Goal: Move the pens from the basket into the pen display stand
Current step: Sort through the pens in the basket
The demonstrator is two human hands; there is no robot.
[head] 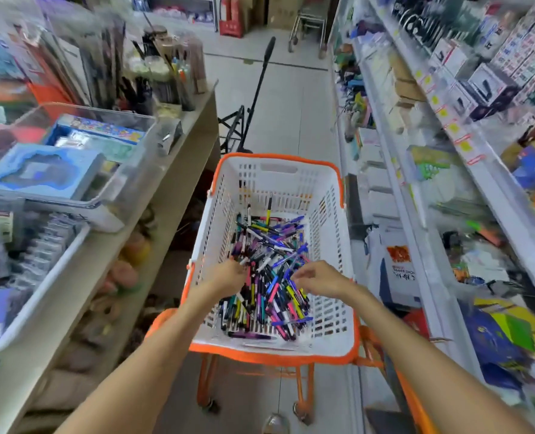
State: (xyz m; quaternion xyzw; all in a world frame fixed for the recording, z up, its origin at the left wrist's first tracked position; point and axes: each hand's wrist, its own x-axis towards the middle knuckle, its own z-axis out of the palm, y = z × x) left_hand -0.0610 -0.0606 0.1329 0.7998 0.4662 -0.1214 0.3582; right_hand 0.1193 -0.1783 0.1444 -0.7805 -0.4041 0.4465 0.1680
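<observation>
A white basket with an orange rim (338, 239) stands on an orange wheeled frame in the aisle. A heap of many-coloured pens (269, 267) fills its bottom. My left hand (228, 272) reaches into the left side of the heap, its fingers curled among the pens. My right hand (317, 278) is over the right side of the heap with its fingers bent down onto the pens. Whether either hand holds a pen is hidden by the fingers. Clear pen holders with upright pens (166, 73) stand far back on the left counter.
A beige counter (153, 198) on the left carries clear bins of boxed goods (72, 158) and a white tray (40, 277). White shelving full of stationery (447, 151) runs along the right. A black folding trolley (244, 114) stands in the tiled aisle beyond the basket.
</observation>
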